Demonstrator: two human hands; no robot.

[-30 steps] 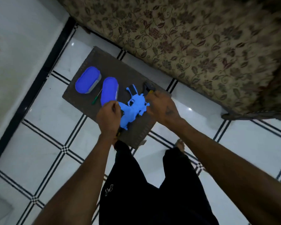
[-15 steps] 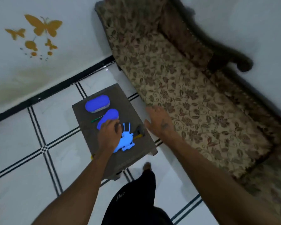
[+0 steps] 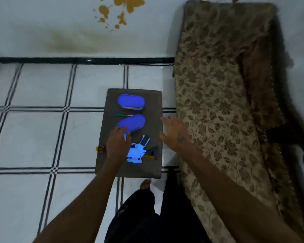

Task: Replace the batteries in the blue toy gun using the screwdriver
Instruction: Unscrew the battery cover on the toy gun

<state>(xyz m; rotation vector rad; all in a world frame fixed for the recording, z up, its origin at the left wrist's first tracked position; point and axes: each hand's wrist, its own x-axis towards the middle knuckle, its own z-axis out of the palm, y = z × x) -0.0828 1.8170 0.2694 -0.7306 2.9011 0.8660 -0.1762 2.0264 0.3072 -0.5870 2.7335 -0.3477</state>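
The blue toy gun (image 3: pixel 136 152) lies on the near part of a small brown table (image 3: pixel 153 102). My left hand (image 3: pixel 118 143) covers the gun's left end, fingers curled over it, fingertips close to the nearer blue box. My right hand (image 3: pixel 174 133) hovers with spread fingers over the table's right edge and holds nothing. A thin green screwdriver (image 3: pixel 121 115) lies between two blue oval boxes, the farther blue box (image 3: pixel 131 101) and the nearer blue box (image 3: pixel 132 122). No batteries are visible.
A dark tool with yellow parts (image 3: pixel 152 152) lies right of the gun. A yellow-black piece (image 3: pixel 100 149) sticks out past the table's left edge. A floral sofa (image 3: pixel 218 102) stands right beside the table. White tiled floor (image 3: pixel 42 137) surrounds it; my legs (image 3: pixel 147 216) are below.
The view swung, so the table now lies straight ahead. My right hand let go of the gun and lifted off to the right with fingers spread. My left hand stayed on the gun.
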